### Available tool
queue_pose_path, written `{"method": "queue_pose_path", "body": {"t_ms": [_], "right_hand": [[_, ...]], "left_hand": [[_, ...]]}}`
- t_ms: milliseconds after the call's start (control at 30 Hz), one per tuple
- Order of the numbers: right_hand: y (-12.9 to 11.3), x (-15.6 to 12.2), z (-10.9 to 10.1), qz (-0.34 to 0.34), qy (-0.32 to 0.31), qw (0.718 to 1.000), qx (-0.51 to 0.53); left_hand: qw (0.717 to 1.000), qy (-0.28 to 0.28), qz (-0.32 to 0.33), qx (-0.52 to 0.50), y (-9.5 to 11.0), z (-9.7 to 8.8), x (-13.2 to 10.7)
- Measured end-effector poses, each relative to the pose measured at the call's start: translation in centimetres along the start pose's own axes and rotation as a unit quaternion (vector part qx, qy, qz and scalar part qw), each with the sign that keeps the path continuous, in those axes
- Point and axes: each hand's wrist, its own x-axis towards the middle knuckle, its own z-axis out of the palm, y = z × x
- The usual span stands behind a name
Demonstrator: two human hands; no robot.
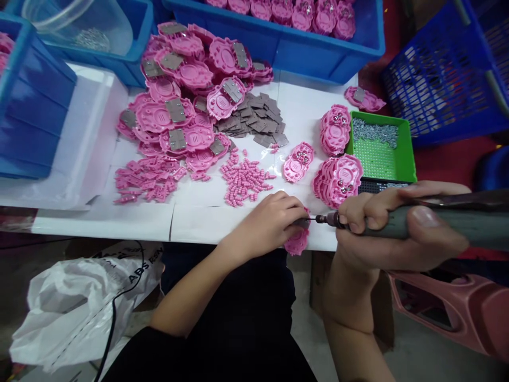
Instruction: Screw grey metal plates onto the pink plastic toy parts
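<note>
- White covering lies over the table (139,223), and along its far edge you have a long blue bin (310,55), which carries pink pieces in a row.
- Near the far left corner of the table there stands another blue bin (35,106), just beside a translucent tub (99,101).
- Your left hand (274,220) is at the near edge of the table; its fingers are bent and closed on one pink casing (296,244), which reaches slightly over this edge.
- Your right hand (393,252) is by the near right corner, with its fingers wrapped firmly around the grey body of the power screwdriver (485,212).
- Its thin bit (313,218) points to this casing and ends close by your left fingertips; whether it sits on a screw, one cannot tell.
- Farther from the near edge, before your left hand, you have a pile of ribbed pink pegs (244,180), and behind them grey plates (258,119).
- Toward the left edge lie a heap of casings (157,114) with grey plates on many, and small pink parts (149,180).
- Toward the right edge you have two stacks of casings (338,180), just beside a green tray (411,151) with screws.
</note>
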Motion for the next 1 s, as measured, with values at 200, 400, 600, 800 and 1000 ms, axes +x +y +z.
{"method": "queue_pose_path", "body": {"t_ms": [200,400,600,800,1000], "right_hand": [[0.0,-0.2,0.1,-0.002,-0.012,1.000,0.019],[0.2,0.1,-0.2,0.003,-0.033,0.999,0.029],[0.2,0.4,-0.7,-0.039,-0.066,0.995,0.058],[-1.4,0.0,-0.9,-0.014,-0.039,0.999,0.016],[-0.9,0.3,-0.9,0.004,-0.071,0.997,0.030]], "left_hand": [[1.000,0.019,-0.005,-0.011,0.0,0.0,-0.1],[0.999,0.027,-0.018,-0.008,-0.1,0.1,-0.3],[0.999,0.041,-0.014,-0.011,-0.1,0.2,-0.5],[0.998,0.054,-0.008,-0.030,0.0,0.1,-0.5],[0.997,0.060,0.000,-0.049,0.1,-0.1,-0.5]]}}
